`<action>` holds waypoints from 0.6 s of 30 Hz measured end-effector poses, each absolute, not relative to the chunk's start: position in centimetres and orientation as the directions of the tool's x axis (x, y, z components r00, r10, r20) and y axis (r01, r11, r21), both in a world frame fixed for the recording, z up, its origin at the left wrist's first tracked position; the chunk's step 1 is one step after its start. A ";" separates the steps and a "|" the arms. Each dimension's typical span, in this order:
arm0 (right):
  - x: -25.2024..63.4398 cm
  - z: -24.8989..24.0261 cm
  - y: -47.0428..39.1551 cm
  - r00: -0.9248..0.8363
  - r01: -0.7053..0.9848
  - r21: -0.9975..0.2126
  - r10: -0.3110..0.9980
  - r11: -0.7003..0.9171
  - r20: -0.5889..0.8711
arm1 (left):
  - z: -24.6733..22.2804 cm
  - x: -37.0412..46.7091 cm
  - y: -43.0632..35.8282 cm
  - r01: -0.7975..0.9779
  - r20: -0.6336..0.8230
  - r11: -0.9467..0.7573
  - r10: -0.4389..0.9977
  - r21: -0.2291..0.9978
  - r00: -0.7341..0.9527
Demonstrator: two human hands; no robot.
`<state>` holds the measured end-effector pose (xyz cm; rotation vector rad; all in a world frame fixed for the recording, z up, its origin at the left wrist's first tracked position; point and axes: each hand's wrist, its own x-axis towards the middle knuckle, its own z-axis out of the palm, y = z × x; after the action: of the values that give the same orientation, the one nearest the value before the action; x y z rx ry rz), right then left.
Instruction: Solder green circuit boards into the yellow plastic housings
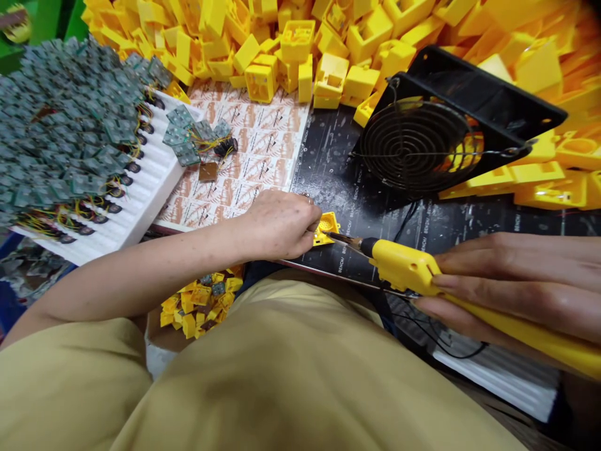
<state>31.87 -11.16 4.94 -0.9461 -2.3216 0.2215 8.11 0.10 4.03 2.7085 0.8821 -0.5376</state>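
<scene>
A: What takes up the most room?

B: The surface point(328, 163), black at the middle and right, with a brown-printed sheet point(263, 141) over its left part. A heap of yellow casings point(298, 41) spreads along the far side.

A: And around that?

B: Greenish boards point(70, 119) are piled on white ridged foam point(154, 156) at left, wires and round black parts along their right edge. A black fan point(413, 138) leans at right. Something green point(47, 25) shows far left; below the surface sits a container of small yellow parts point(200, 304).

A: The person's hands?

B: The right hand point(511, 282) has its grip closed around a yellow-handled tool point(406, 266). The left hand point(284, 224) has its grip curled closed on the left edge of a small yellow casing point(331, 223), fingertips hidden. That casing lies near the surface's near edge, the tool's dark tip reaching into it.

A: Any writing?

B: "BENCH/" repeats in white across the black; the sheet's lettering is too small to read.
</scene>
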 end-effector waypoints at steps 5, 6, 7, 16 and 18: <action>31.4 5.5 -10.1 -0.623 0.535 -0.343 0.635 0.772 0.457 | 4.2 8.4 0.2 0.619 -0.452 -0.779 0.520 0.096 0.725; 31.3 5.6 -9.8 -0.653 0.519 -0.328 0.614 0.789 0.445 | 4.2 8.4 0.2 0.620 -0.459 -0.779 0.521 0.090 0.720; 31.4 5.7 -9.6 -0.678 0.499 -0.311 0.588 0.809 0.441 | 4.3 8.5 0.2 0.619 -0.461 -0.781 0.521 0.084 0.719; 32.5 6.0 -10.6 -0.603 0.553 -0.407 0.686 0.727 0.406 | 4.2 8.4 0.2 0.586 -0.436 -0.807 0.504 0.069 0.745; 32.4 5.9 -10.6 -0.605 0.529 -0.402 0.664 0.748 0.439 | 4.1 8.4 0.3 0.581 -0.432 -0.811 0.503 0.061 0.748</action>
<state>32.35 -10.61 5.94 -0.8954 -2.3689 0.3096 8.38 0.27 4.12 2.7549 0.8640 -0.5991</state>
